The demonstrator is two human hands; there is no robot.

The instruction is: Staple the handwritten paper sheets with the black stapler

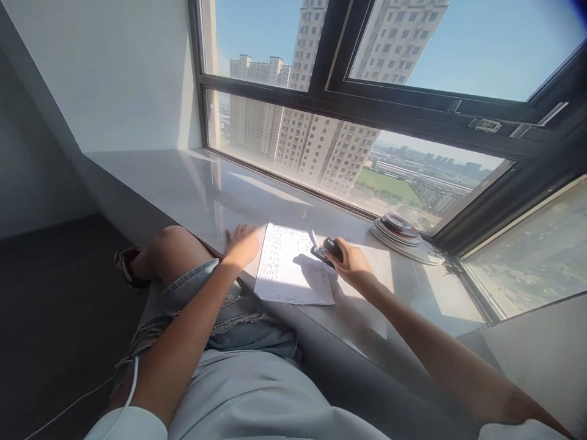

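A white sheet or pad of paper [293, 275] with rows of dark marks lies on the windowsill. My left hand [244, 243] rests flat by its upper left edge, fingers stretched out and holding nothing. Over the paper's right side, my right hand [352, 260] is closed around a black rounded object [332, 247]. Beneath that object is a dark flat piece [323, 255] with a patterned surface; whether the two are joined I cannot tell. A thin white stick-like piece [313, 238] juts up beside it. The right hand's shadow falls across the page.
Stacked round discs or plates [398, 232] stand at the right, near the window corner. The pale glossy sill [151, 174] runs along a dark window frame [275, 101]. My bent leg [183, 250] is against the sill's front edge. A white cable [134, 382] crosses my left arm.
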